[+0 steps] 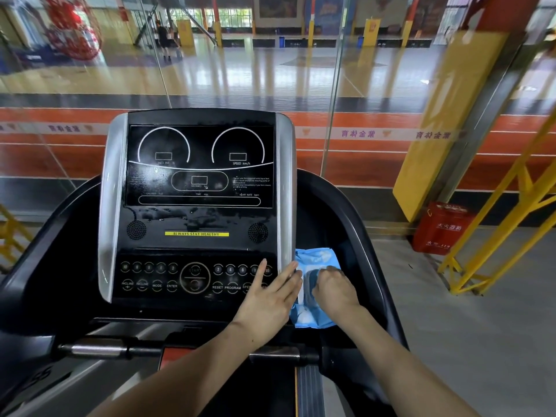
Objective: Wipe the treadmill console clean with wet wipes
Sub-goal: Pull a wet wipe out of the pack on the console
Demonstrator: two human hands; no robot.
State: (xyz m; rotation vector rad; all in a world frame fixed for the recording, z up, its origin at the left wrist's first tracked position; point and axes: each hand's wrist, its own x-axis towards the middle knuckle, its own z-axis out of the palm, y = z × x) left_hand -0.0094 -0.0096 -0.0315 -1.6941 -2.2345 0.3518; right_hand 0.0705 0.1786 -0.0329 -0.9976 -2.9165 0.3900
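Beyond the glass lies a gym court, while both hands, left hand (pixel 264 302) flat and right hand (pixel 334 288) pinching, work the wipe pack (pixel 313 317) beside the damp-streaked console (pixel 198 176), wiping seemingly unfinished.

A single wide-angle head view looks forward and down from close behind the black treadmill console with silver side rails (pixel 198 206), which fills the frame's centre; a glass wall (pixel 331 85) crosses the upper frame.
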